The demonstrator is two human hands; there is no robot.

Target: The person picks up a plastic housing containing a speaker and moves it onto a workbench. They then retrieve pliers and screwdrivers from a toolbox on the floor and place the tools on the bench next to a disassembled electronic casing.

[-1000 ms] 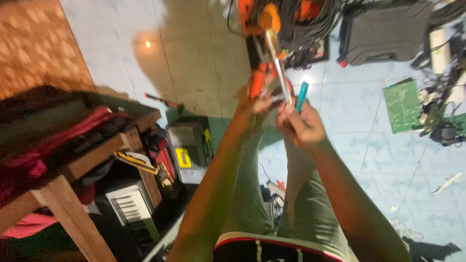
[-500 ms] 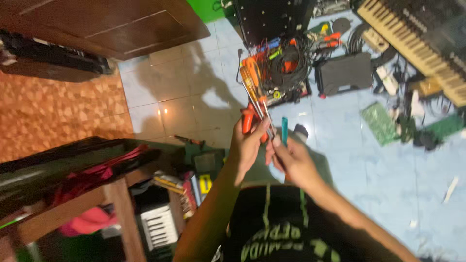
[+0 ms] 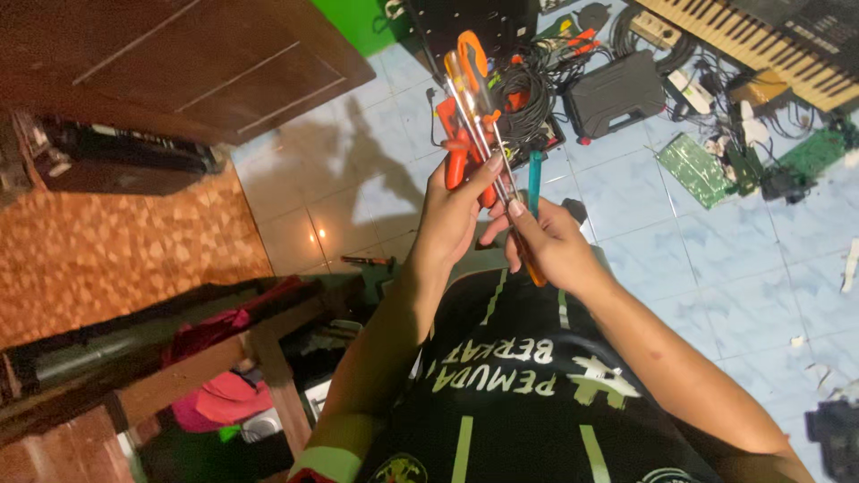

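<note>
Gripping a bundle of orange-handled metal screwdrivers (image 3: 474,116) upright in clenched fingers, the left hand (image 3: 456,215) steadies them while the right hand (image 3: 550,246) pinches a teal-handled tool (image 3: 535,174) beside it, sorting seemingly midway, above the blue tiled floor (image 3: 680,259).

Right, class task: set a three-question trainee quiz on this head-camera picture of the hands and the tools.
1. True or false: the left hand grips a bundle of orange-handled screwdrivers.
2. Multiple choice: what does the right hand hold upright? A) a teal-handled tool B) a hammer C) a paintbrush
3. Fill in: the black plastic case lies on the pale blue tiled ____.

Key: 1 true; 2 A; 3 floor.
</note>
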